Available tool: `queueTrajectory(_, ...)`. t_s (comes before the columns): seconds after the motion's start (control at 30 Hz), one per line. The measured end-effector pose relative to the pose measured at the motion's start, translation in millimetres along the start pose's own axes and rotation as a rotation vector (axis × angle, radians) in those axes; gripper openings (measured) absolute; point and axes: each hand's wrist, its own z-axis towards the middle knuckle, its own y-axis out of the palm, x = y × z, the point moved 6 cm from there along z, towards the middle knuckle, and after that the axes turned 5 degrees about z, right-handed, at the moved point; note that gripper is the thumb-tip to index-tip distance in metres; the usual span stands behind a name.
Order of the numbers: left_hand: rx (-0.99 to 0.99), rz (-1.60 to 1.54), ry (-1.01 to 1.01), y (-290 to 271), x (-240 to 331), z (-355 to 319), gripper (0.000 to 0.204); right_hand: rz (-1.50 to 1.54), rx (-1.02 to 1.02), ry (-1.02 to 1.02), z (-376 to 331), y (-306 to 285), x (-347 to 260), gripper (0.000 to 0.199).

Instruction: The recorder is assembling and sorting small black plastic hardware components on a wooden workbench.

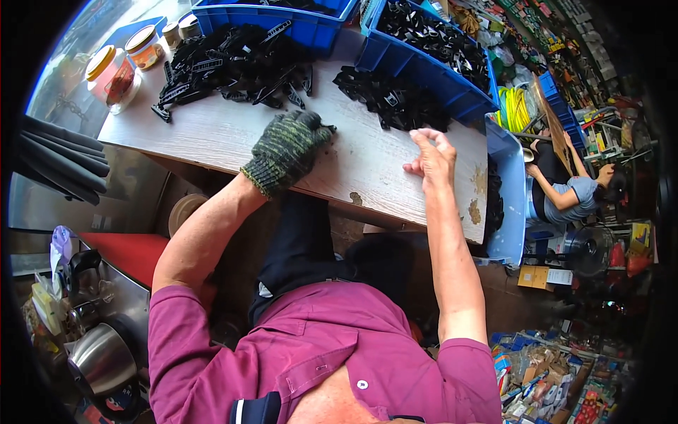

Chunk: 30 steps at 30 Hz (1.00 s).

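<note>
My left hand (286, 152), in a dark green knit glove, is closed near the middle of the table's front edge. The end of a small black plastic piece (330, 128) sticks out past its fingertips; the rest is hidden by the glove. My bare right hand (434, 157) hovers over the right part of the table, its fingers half bent and the thumb apart, with nothing visible in it. Just beyond it lies a heap of small black parts (392, 99). A larger pile of long black clip-like plastic pieces (229, 63) spreads beyond my left hand.
Blue bins (427, 60) of black parts stand along the far side of the whitish table (367, 166). A light blue tub (514, 198) is against its right end. Lidded jars (111, 74) stand at the far left. Another person (568, 198) sits at the right among shelves.
</note>
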Motion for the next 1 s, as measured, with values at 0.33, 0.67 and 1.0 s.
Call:
queueTrajectory(0.33,0.182,-0.017,-0.091,-9.6,9.0,1.4,0.036,-0.400,0.018,-0.091,18.1,31.6,-8.7,0.029)
queueTrajectory(0.67,0.468,-0.523,-0.218,-3.6,53.6,12.1,0.034,0.042,-0.265,0.018,-1.1,20.8,9.3,0.022)
queueTrajectory(1.0,0.279,-0.848,-0.298,26.6,67.6,31.2,0.026,0.245,-0.352,0.001,-42.7,29.5,20.6,0.024)
